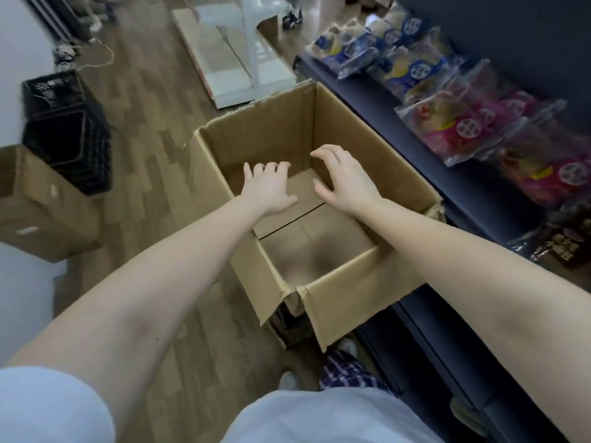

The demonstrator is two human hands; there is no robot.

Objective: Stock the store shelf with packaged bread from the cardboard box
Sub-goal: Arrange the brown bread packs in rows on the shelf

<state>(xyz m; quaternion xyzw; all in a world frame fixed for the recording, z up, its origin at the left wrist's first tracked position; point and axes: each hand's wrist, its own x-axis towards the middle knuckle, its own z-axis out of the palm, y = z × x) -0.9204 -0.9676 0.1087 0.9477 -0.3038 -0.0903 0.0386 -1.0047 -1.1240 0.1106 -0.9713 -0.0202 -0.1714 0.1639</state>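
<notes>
left hand [267, 187] over cardboard box [361, 282], fingers spread, holding nothing | box at centre, bottom flaps bare, no bread showing | right hand [343, 183] just beside, fingers splayed, empty too | bread packs [412, 70] on shelf [415, 155] at two o'clock | likely done: check corners, then grip opposite walls to clear it

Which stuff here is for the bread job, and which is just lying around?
For the job: cardboard box, bread packs, dark shelf, left hand, right hand.
Just lying about: black baskets, other box, white panel.
</notes>
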